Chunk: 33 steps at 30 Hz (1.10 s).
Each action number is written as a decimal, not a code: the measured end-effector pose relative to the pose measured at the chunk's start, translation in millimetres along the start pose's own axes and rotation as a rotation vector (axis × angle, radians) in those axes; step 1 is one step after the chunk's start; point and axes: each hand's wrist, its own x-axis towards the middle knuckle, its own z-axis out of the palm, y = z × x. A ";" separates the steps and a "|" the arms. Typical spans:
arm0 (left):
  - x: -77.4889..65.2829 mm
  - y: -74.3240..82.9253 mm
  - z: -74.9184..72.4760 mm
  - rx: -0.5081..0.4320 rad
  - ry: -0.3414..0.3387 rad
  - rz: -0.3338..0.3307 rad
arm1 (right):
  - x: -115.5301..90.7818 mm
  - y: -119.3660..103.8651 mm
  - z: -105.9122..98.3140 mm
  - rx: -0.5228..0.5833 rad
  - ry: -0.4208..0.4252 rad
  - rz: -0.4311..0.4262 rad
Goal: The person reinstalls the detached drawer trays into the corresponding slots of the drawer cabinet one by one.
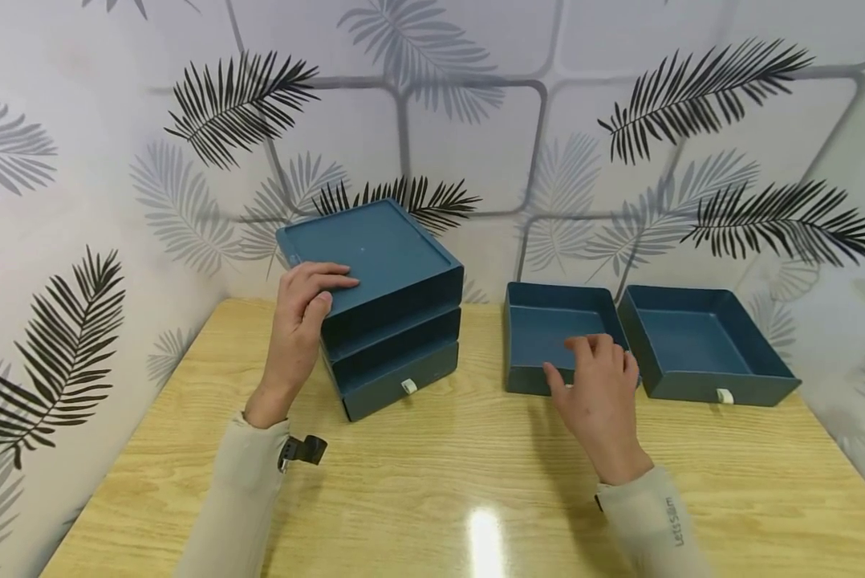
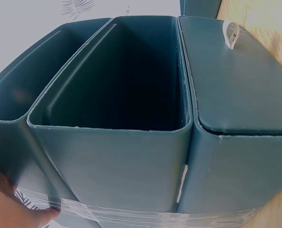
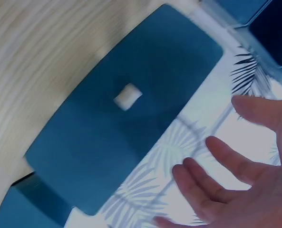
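A dark blue three-tier drawer cabinet (image 1: 375,249) stands on the left, angled. Its upper two slots are hollow, and the bottom one holds a drawer with a white pull tab (image 1: 408,386). My left hand (image 1: 304,309) rests on the cabinet's top left edge, fingers lying over the top; in the left wrist view only part of this hand (image 2: 7,206) shows. My right hand (image 1: 602,393), fingers spread and slightly bent, hovers at the front of the nearer loose drawer (image 1: 548,299). That drawer's front panel (image 3: 126,109) and tab (image 3: 128,97) appear in the right wrist view, apart from the fingers.
A second loose drawer (image 1: 707,387) stands right beside the first, its white tab (image 1: 724,396) facing me. All of it sits on a light wooden table (image 1: 404,482) against a leaf-patterned wall covering (image 1: 469,136). Clear tape (image 2: 155,216) runs along the cabinet's side.
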 end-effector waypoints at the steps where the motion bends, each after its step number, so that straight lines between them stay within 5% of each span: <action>1: 0.3 -0.6 0.1 0.001 0.001 0.001 | 0.3 3.9 -0.2 -0.009 -0.011 0.014; 15: 1.4 1.8 1.0 -0.003 0.005 0.005 | -0.9 37.8 -2.9 -0.031 -0.265 0.184; 33: 0.5 -0.8 0.9 0.003 0.004 -0.005 | 4.6 72.6 -2.1 -0.021 -0.369 0.047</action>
